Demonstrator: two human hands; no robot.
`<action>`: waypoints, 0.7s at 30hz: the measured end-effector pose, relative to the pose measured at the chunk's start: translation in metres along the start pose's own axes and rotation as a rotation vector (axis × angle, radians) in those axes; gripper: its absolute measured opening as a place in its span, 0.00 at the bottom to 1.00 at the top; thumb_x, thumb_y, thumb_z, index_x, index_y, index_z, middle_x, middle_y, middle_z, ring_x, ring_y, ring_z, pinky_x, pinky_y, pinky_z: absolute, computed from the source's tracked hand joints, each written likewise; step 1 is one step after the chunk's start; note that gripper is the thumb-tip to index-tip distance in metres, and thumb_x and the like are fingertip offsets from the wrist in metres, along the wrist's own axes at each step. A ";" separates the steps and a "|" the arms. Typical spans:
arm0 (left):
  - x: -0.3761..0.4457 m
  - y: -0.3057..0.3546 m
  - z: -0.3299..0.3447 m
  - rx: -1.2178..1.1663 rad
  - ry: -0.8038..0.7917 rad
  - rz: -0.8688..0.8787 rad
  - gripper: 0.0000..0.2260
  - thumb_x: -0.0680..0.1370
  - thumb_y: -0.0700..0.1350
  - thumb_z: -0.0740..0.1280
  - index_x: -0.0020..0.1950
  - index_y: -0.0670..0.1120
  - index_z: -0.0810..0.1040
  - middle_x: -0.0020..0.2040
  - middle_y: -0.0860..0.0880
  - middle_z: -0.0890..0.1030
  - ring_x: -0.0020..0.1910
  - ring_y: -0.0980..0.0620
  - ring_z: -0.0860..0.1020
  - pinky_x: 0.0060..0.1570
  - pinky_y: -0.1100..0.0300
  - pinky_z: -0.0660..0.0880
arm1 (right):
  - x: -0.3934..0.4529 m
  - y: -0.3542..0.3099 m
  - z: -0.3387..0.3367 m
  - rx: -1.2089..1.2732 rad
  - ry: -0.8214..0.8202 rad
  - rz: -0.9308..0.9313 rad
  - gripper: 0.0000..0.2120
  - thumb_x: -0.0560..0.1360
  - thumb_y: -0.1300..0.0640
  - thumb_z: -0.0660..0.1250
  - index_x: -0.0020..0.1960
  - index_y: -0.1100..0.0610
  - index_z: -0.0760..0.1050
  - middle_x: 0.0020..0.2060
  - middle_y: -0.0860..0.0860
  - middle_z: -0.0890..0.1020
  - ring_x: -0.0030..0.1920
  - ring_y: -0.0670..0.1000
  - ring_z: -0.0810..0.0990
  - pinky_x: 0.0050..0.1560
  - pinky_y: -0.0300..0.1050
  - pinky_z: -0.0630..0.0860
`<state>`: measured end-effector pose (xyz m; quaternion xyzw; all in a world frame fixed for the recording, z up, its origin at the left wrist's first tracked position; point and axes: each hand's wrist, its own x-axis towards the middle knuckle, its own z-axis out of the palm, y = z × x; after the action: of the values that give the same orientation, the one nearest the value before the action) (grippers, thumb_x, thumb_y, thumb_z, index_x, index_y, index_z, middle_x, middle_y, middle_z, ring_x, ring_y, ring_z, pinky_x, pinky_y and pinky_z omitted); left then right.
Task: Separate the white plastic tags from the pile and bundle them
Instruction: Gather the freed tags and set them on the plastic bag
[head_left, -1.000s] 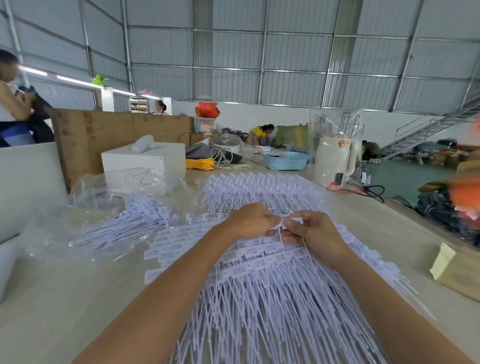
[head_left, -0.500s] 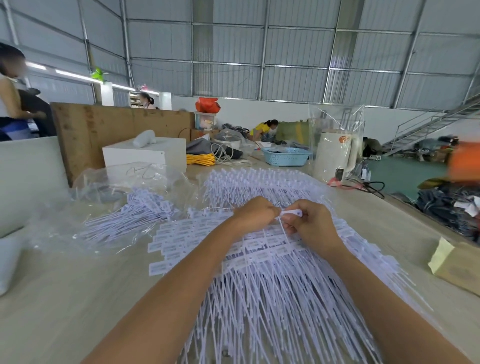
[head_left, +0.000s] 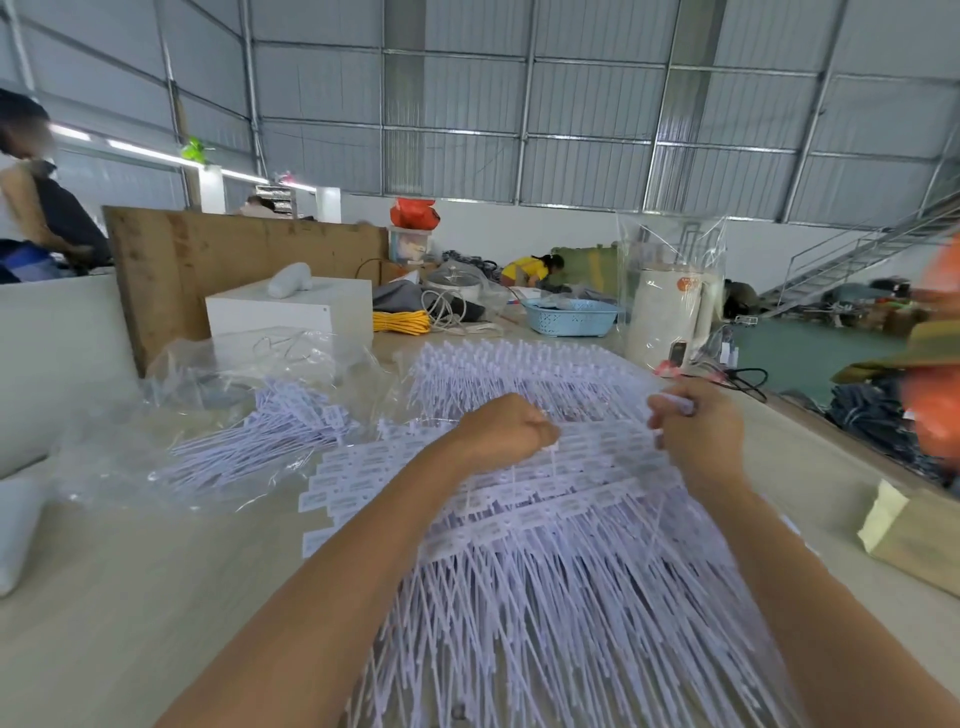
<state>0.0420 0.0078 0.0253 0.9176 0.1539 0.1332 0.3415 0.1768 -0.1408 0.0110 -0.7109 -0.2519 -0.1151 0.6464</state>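
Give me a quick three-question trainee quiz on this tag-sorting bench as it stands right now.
1. True or false: the right hand pinches a white tag.
2. What colour is the basket? A green B light blue C red
3. The left hand holds down the tag pile with fingers that are ____.

Key: 1 true. 2 B. 3 curled.

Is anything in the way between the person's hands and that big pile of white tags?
Nothing visible is. The left hand sits right on the pile of white plastic tags, fingers curled around some. The right hand is raised just above the pile's far right side, pinching a pulled-off tag. No bag or box lies between.
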 end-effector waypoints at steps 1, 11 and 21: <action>0.000 -0.002 -0.002 0.003 0.013 -0.010 0.18 0.80 0.51 0.62 0.30 0.48 0.70 0.27 0.52 0.71 0.29 0.53 0.71 0.46 0.55 0.69 | 0.005 -0.003 -0.007 0.056 -0.021 0.036 0.06 0.75 0.67 0.65 0.40 0.64 0.75 0.27 0.54 0.76 0.24 0.51 0.73 0.21 0.37 0.68; 0.002 0.000 -0.013 0.100 -0.124 0.027 0.06 0.76 0.36 0.64 0.51 0.41 0.77 0.43 0.48 0.74 0.42 0.50 0.72 0.39 0.60 0.66 | -0.002 -0.028 0.039 0.233 -0.754 0.448 0.04 0.73 0.66 0.68 0.39 0.63 0.76 0.40 0.58 0.83 0.43 0.56 0.82 0.47 0.47 0.81; 0.009 -0.016 -0.022 0.105 0.003 0.023 0.12 0.76 0.46 0.69 0.57 0.43 0.76 0.46 0.48 0.77 0.43 0.52 0.75 0.45 0.58 0.73 | -0.009 -0.014 0.053 0.280 -0.690 0.383 0.05 0.74 0.70 0.66 0.42 0.61 0.77 0.29 0.54 0.81 0.28 0.49 0.80 0.30 0.38 0.77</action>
<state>0.0397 0.0357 0.0315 0.9358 0.1505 0.1302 0.2910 0.1532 -0.0900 0.0118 -0.6469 -0.3300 0.2874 0.6245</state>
